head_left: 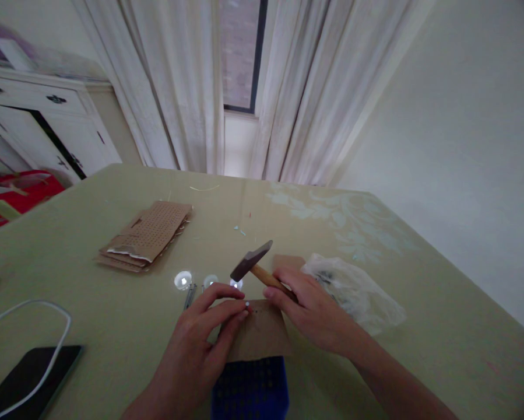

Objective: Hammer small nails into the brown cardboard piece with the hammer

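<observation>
My right hand [312,312] is wrapped round the wooden handle of a small hammer [252,262], whose dark metal head hangs just above the table. My left hand [200,344] pinches a small nail [247,304] upright at the top edge of a brown cardboard piece [264,332]. That cardboard lies on a blue perforated block [250,391] at the near edge. The hammer head is a short way above and behind the nail.
A stack of perforated cardboard pieces [146,236] lies left of centre on the green table [113,303]. Shiny round caps [183,280] and nails [189,294] sit by my left hand. A clear plastic bag [353,289] lies right. A phone [28,379] with white cable [34,326] is near left.
</observation>
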Demonstrator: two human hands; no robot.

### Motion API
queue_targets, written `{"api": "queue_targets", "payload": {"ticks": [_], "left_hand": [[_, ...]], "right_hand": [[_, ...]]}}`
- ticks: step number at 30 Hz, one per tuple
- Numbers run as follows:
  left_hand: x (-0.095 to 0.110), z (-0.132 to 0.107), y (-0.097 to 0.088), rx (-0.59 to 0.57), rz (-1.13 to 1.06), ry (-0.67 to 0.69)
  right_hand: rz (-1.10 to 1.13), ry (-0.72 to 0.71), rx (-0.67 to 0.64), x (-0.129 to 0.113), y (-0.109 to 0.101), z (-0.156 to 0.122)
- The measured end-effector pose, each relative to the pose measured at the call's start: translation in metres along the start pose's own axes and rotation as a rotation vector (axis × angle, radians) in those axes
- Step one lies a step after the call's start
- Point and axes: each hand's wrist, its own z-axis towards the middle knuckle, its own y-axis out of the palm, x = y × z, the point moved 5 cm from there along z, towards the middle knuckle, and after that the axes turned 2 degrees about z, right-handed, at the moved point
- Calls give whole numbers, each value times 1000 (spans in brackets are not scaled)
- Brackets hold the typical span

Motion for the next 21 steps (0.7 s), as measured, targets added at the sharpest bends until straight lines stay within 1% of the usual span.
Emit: {"api": "queue_targets", "payload": {"ticks": [2,5,7,8,10,14,18,21], "left_hand": [[4,0,-1,10,40,54],[5,0,-1,0,79,89],[5,0,-1,-10,87,99],[5,0,-1,-11,87,102],[5,0,-1,-14,81,110],[5,0,0,-24,72,113],[6,1,0,-12,78,124],[7,2,0,-18,84,128]], "right_hand": [[-57,-50,52,-11,-19,-7],[-148,-48,48,-26,-45,-24],[-204,-66,62,-34,-57,-35],[-225,-73,67,-37,-60,-40],[-255,-80,55,-39,-59,-47],[-304,-73,10,-38,-49,-51],[-302,-71,67,-40,-50,-52],[-342,-80,48,-42,-46,-53]]}}
